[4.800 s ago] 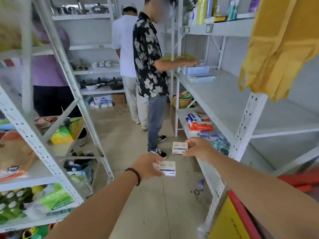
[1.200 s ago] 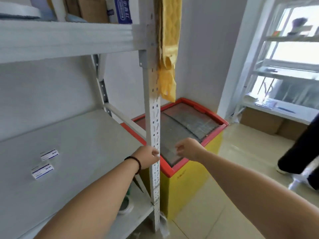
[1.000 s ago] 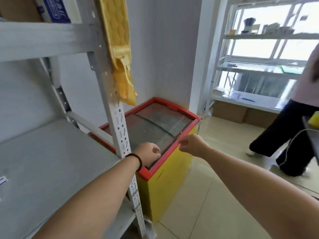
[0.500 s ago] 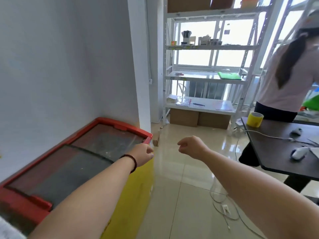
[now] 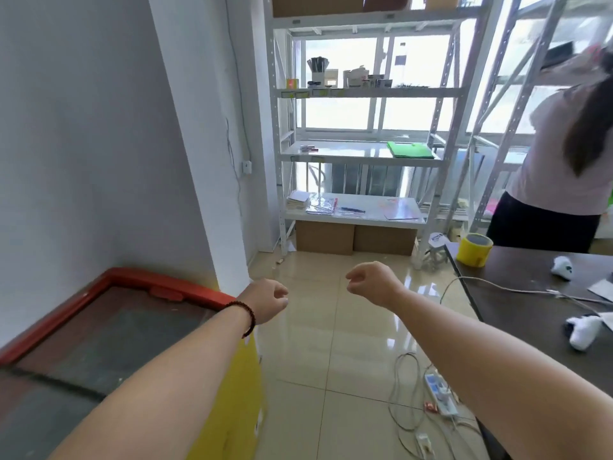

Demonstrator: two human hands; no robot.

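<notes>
Both hands out front, nothing in either: left hand [image 5: 265, 305] fingers loosely curled, relaxed, grasping nothing; right hand [image 5: 373, 282] same, loose curl, empty. Dark bead bracelet [image 5: 248, 316] on left wrist. The hands are level with each other, apart, with floor tiles [image 5: 318, 343] showing between them. Nearest thing is the chest freezer [image 5: 132, 276]: red rim, dark sliding lid, yellow body, low left against the white wall; left hand sits over its far corner, can't tell if it touches. Right side: dark desk [image 5: 530, 287] with a yellow tape roll [image 5: 474, 250] near its far corner and a white cable across the top. Power strip [image 5: 439, 396] and loose cords on the floor under the right forearm. White shelf rack [image 5: 361, 92] ahead by the window, cardboard boxes [image 5: 355, 239] under it. Another person [image 5: 560, 167] stands behind the desk, back turned
</notes>
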